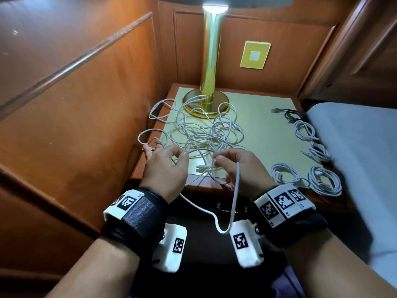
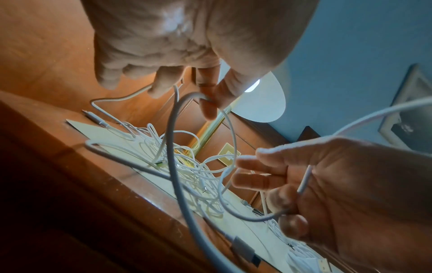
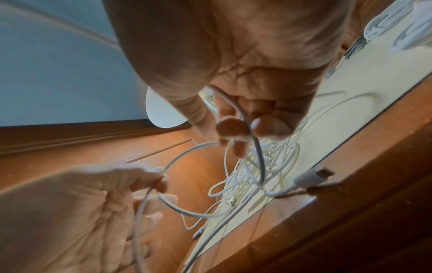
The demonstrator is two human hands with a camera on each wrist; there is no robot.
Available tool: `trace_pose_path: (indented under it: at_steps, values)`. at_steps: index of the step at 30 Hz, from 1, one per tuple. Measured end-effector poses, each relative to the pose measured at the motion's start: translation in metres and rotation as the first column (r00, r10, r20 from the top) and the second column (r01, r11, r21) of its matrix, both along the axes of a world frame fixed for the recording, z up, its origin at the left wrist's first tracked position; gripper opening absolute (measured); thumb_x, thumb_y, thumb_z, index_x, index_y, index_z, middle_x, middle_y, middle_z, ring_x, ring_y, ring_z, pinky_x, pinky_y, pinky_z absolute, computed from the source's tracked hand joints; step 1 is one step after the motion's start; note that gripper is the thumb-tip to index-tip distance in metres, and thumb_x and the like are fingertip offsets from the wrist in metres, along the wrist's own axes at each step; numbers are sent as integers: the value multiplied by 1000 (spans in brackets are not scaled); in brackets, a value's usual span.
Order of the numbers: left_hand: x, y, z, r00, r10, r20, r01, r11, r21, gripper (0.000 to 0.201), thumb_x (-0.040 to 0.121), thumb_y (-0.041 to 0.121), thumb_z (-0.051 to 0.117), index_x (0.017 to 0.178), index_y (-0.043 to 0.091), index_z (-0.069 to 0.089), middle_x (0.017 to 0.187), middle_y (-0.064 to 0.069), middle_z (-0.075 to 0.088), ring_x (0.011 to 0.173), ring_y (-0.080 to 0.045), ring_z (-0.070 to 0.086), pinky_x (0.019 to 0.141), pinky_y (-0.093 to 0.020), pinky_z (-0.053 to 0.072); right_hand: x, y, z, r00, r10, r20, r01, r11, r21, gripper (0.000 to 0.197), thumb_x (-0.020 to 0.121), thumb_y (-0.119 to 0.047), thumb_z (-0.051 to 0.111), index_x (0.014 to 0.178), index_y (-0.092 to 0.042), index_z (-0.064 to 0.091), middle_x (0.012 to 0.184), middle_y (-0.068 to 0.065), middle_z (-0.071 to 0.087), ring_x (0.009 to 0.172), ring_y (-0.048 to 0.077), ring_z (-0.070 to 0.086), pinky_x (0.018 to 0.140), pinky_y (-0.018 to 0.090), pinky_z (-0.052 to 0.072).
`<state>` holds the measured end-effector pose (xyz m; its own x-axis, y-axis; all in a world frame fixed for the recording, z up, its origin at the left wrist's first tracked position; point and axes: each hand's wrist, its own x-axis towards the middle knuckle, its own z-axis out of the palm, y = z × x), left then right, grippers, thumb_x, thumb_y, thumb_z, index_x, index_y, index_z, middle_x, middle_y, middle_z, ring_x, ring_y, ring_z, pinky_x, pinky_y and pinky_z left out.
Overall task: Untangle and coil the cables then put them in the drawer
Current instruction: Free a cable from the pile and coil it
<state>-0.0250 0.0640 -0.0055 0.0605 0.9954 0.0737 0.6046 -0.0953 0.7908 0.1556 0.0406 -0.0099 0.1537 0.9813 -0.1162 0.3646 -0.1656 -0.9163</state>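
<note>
A tangle of white cables (image 1: pixel 202 132) lies on the nightstand top (image 1: pixel 262 134), in front of the lamp. My left hand (image 1: pixel 185 155) pinches one white cable (image 1: pixel 223 230) between thumb and forefinger. My right hand (image 1: pixel 217 159) pinches the same cable a little to the right, and its slack hangs in a loop between my wrists. In the left wrist view the left fingertips (image 2: pixel 209 109) hold the strand above the pile. In the right wrist view the right fingertips (image 3: pixel 231 127) hold it too. The drawer front (image 1: pixel 229 208) with a metal handle sits below the top's edge.
A brass lamp (image 1: pixel 209 61) stands at the back of the nightstand. Several coiled white cables (image 1: pixel 324 179) and a dark one (image 1: pixel 294 116) lie along the right edge. A bed (image 1: pixel 354 151) is on the right, and wooden panelling (image 1: pixel 75 125) closes in the left.
</note>
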Motion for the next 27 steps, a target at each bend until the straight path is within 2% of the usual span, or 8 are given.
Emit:
trace_pose_path:
  at_steps: [2, 4, 5, 9, 12, 19, 24, 27]
  values:
    - [0, -2, 2, 998, 0, 65, 0, 1000, 1, 32, 94, 31, 51, 65, 18, 50, 72, 1, 54, 102, -33, 52, 105, -43, 39, 4, 4, 0, 993, -82, -84, 80, 996, -28, 23, 100, -18, 53, 120, -15, 63, 94, 5, 66, 57, 16, 58, 56, 31, 49]
    - [0, -3, 2, 997, -16, 80, 16, 1000, -7, 33, 79, 39, 44, 63, 11, 49, 67, 2, 48, 83, -27, 53, 78, -36, 45, 7, 8, 1, 986, -116, -122, 108, 991, -73, 33, 101, -17, 50, 134, -21, 54, 104, 4, 62, 58, 18, 61, 51, 28, 49]
    - [-1, -2, 0, 997, -38, 72, 39, 999, -10, 35, 75, 40, 43, 62, 8, 49, 70, 4, 49, 82, -22, 54, 77, -35, 45, 7, 10, 2, 984, -111, -141, 99, 991, -90, 37, 100, -16, 51, 137, -23, 51, 106, 7, 60, 60, 20, 61, 50, 28, 49]
    - [4, 0, -5, 980, -161, 121, 174, 979, -110, 36, 68, 34, 45, 55, 0, 43, 74, -7, 70, 116, 8, 53, 87, -15, 43, 5, 10, 4, 988, -61, -139, 47, 993, -104, 48, 98, -10, 51, 142, -26, 44, 99, 20, 58, 68, 28, 59, 43, 20, 45]
    - [5, 0, -8, 964, -207, 166, 235, 957, -171, 35, 65, 33, 47, 53, 1, 43, 84, -11, 74, 122, 12, 47, 84, -3, 34, 2, 11, 1, 982, -91, -163, 73, 991, -113, 45, 99, -15, 51, 142, -25, 40, 111, 23, 62, 64, 26, 61, 42, 20, 44]
    - [2, 0, -12, 939, -252, 232, 294, 941, -168, 29, 64, 31, 50, 43, 12, 46, 86, -3, 72, 130, 9, 42, 96, -11, 33, 8, 15, -6, 995, -91, -31, 86, 986, -143, 9, 88, -9, 62, 86, -15, 55, 88, 13, 70, 58, 25, 68, 45, 27, 49]
    - [-1, -2, -9, 892, -378, 248, 428, 882, -196, 20, 58, 32, 56, 42, 19, 54, 112, 10, 68, 132, 14, 35, 104, -14, 27, -1, 10, -5, 1000, 0, 0, 0, 986, -165, 16, 94, -33, 66, 105, -21, 65, 91, 5, 71, 48, 7, 58, 48, 19, 45]
    - [-3, -1, -10, 872, -432, 231, 479, 851, -216, 18, 60, 29, 57, 43, 22, 57, 120, 7, 63, 127, 22, 33, 96, -1, 25, -2, 13, -10, 1000, -13, -25, 9, 988, -156, 29, 89, -27, 73, 116, -21, 63, 95, 10, 72, 48, 3, 58, 56, 23, 48]
